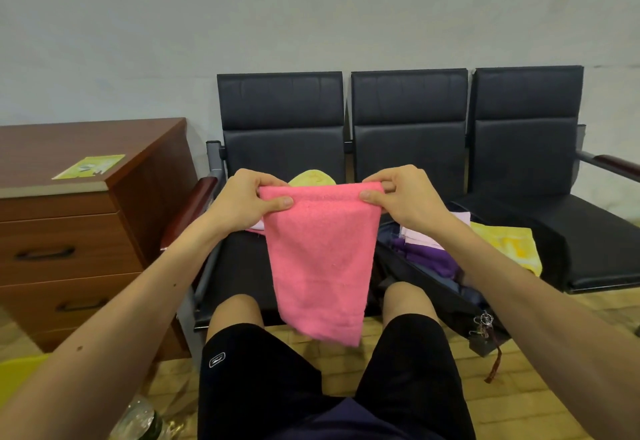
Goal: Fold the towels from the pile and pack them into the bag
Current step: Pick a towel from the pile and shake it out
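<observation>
Forearms (pixel 138 294) reach mid-frame; fingers (pixel 277 202) of the left hand (pixel 242 200) and right hand (pixel 405 200) pinch the top corners of a soft pink terry towel (pixel 318 266), light, limp, seemingly doubled, hanging above the knees (pixel 235 311).

1. Soft, even indoor light, moderately bright; source unseen.
2. Shadows faint, soft-edged.
3. Dull sheen on the black bench (pixel 408 103) backs; pink towel (pixel 318 259) evenly lit.
4. Wide-angle bowing at the edges.
5. Slightly soft overall; bottom-left corner blurred.
</observation>
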The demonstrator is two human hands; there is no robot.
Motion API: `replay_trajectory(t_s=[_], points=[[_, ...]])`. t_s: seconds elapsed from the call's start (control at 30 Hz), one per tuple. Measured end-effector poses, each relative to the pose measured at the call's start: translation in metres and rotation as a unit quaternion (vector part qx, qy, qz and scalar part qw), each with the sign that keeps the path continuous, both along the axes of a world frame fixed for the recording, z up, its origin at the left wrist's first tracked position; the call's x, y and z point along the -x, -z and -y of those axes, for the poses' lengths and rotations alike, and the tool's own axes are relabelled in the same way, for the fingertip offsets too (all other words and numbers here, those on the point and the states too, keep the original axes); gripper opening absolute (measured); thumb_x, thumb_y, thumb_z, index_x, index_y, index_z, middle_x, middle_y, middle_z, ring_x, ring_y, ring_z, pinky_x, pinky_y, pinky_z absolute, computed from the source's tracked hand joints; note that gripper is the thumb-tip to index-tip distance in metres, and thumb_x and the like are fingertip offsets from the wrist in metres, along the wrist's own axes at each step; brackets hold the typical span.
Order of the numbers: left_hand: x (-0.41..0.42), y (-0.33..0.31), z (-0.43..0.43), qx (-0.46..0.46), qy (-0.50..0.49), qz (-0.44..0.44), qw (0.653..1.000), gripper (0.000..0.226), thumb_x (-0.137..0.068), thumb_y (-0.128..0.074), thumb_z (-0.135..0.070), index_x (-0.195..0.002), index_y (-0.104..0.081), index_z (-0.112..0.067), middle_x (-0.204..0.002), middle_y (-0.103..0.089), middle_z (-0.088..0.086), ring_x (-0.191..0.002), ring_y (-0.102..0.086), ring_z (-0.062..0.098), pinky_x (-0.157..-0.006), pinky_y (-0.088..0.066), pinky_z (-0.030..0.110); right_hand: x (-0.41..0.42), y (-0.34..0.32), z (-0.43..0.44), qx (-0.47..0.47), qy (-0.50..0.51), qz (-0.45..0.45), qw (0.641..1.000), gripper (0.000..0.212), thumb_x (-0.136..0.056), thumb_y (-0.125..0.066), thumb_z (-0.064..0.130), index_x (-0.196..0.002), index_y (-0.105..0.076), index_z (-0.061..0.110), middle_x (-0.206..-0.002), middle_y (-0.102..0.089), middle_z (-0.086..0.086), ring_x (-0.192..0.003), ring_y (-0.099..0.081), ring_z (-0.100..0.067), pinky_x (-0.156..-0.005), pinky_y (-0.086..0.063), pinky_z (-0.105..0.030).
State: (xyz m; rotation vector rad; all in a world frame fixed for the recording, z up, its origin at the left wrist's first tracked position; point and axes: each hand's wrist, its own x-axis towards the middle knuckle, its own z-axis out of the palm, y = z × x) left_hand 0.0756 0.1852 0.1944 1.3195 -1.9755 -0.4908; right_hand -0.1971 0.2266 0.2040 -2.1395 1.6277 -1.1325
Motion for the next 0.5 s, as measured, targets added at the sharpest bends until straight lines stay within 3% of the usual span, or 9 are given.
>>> replay_trajectory(t_s=[0.13,0.23,0.33,0.43,0.5], points=[[0.000,0.003,0.000,0.022,-0.018,0.026,0.999,0.029,-0.081,-0.080,-0.030,-0.107,-0.077,-0.018,-0.099,-0.073,-0.009,-0.088,-0.064,0.000,-0.085,-0.055,0.029,0.002,0.003,0.002,0.007,0.005,-0.019,1.000,0.021,-0.089,-0.071,0.024,-0.107,-0.075,0.014,-0.092,-0.075,0.002,-0.069,-0.059,0.005,-0.082,-0.058,-0.031],[0.000,0.006,-0.001,0.029,-0.031,0.032,0.999,0.030,-0.080,-0.081,-0.032,-0.105,-0.078,-0.015,-0.098,-0.070,-0.010,-0.084,-0.061,-0.005,-0.080,-0.052,0.024,0.003,0.005,0.003,0.006,0.012,-0.023,1.000,0.019,-0.091,-0.069,0.027,-0.104,-0.076,0.015,-0.082,-0.067,0.010,-0.070,-0.057,0.003,-0.080,-0.057,-0.032],[0.001,0.009,-0.006,0.043,-0.036,0.029,0.998,0.026,-0.080,-0.080,-0.034,-0.099,-0.078,-0.016,-0.092,-0.069,-0.011,-0.077,-0.059,-0.009,-0.065,-0.047,0.012,0.006,0.012,0.003,0.004,0.026,-0.044,0.999,0.022,-0.092,-0.066,0.033,-0.102,-0.075,0.016,-0.090,-0.072,0.001,-0.082,-0.063,-0.011,-0.079,-0.054,-0.035],[0.004,0.012,-0.013,0.072,-0.040,0.040,0.996,0.017,-0.081,-0.079,-0.034,-0.090,-0.077,-0.019,-0.087,-0.060,-0.011,-0.080,-0.054,-0.004,-0.071,-0.043,0.023,0.010,0.020,0.003,0.003,0.028,-0.034,0.999,0.020,-0.093,-0.064,0.034,-0.097,-0.074,0.017,-0.095,-0.065,0.000,-0.086,-0.059,-0.014,-0.079,-0.049,-0.034],[0.005,0.012,-0.017,0.092,-0.024,0.045,0.995,0.009,-0.082,-0.078,-0.035,-0.082,-0.070,-0.030,-0.093,-0.053,-0.010,-0.091,-0.050,0.003,-0.079,-0.038,0.026,0.012,0.025,0.001,-0.008,0.020,-0.021,1.000,0.014,-0.094,-0.063,0.033,-0.091,-0.069,0.021,-0.100,-0.061,0.000,-0.090,-0.056,-0.014,-0.082,-0.047,-0.033]])
